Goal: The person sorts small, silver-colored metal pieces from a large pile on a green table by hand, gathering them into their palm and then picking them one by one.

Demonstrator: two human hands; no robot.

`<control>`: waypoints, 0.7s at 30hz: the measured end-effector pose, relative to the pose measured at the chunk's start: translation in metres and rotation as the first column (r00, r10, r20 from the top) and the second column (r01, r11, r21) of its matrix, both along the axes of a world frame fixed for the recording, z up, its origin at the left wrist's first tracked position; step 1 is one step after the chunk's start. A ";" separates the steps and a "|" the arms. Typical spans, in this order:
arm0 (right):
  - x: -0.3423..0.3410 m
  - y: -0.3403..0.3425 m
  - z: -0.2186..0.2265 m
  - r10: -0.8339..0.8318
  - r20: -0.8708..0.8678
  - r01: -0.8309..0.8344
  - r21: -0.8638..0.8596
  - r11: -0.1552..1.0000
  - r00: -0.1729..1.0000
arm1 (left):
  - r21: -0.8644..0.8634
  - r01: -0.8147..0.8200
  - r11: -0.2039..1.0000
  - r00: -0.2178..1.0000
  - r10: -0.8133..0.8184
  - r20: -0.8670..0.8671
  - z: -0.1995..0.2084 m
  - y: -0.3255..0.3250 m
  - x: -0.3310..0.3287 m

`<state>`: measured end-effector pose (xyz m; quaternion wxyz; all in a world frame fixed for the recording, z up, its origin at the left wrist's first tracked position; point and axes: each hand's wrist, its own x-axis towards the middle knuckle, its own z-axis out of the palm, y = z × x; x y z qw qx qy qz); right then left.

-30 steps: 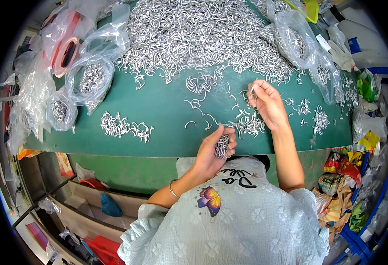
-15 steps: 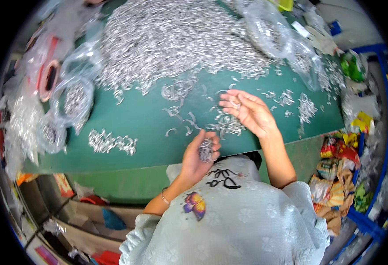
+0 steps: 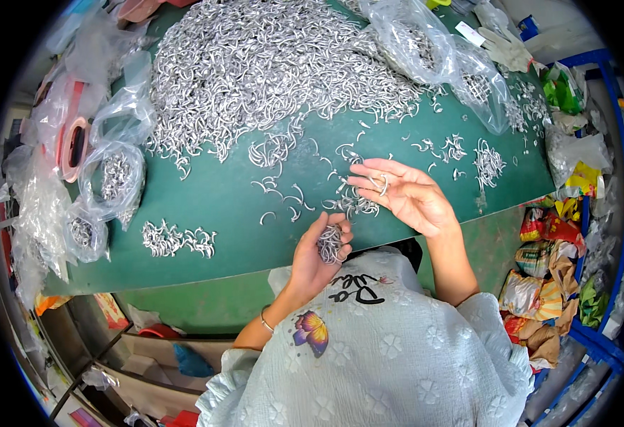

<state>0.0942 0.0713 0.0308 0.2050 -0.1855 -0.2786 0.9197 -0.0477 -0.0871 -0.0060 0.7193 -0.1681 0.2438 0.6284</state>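
Observation:
My left hand [image 3: 310,257] is cupped by the table's front edge, its fingers curled round a bunch of small curved silvery metal pieces [image 3: 329,244]. To its right, my right hand [image 3: 418,202] is turned partly palm up above the table, fingers stretched out. One curved metal piece [image 3: 381,185] lies against those fingers, near the thumb. Just left of and below the right fingers is a small heap of similar pieces [image 3: 358,205]. Several loose ones [image 3: 294,199] are scattered over the green tabletop [image 3: 241,213] between the hands and the big pile.
A large pile of curved metal pieces [image 3: 269,71] covers the far table. Smaller groups lie at left [image 3: 177,239] and right [image 3: 489,164]. Clear plastic bags of pieces stand at left [image 3: 116,178] and far right [image 3: 418,46]. A blue rack [image 3: 596,341] is beside the table.
My right hand has shifted slightly down and its fingers are spread more, the piece still at them. My left hand stays nearly in place with its bunch. The view has tilted slightly.

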 end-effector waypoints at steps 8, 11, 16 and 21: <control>0.080 0.025 -0.019 -0.434 0.299 0.308 0.386 0.870 0.850 | 0.042 -0.028 0.999 0.998 0.026 0.052 -0.004 -0.003 -0.002; 0.120 0.041 -0.017 -0.637 0.295 0.500 0.422 0.756 0.712 | 0.062 0.003 0.998 0.999 -0.006 0.043 -0.004 0.000 0.000; 0.146 0.054 -0.012 -0.870 0.350 0.304 0.836 0.457 0.348 | 0.028 0.011 1.000 0.999 -0.012 0.035 -0.001 0.000 0.002; 0.135 0.054 -0.016 -0.993 0.037 -0.677 0.735 -0.049 0.112 | -0.002 0.011 1.000 0.999 -0.011 0.041 0.003 -0.003 0.001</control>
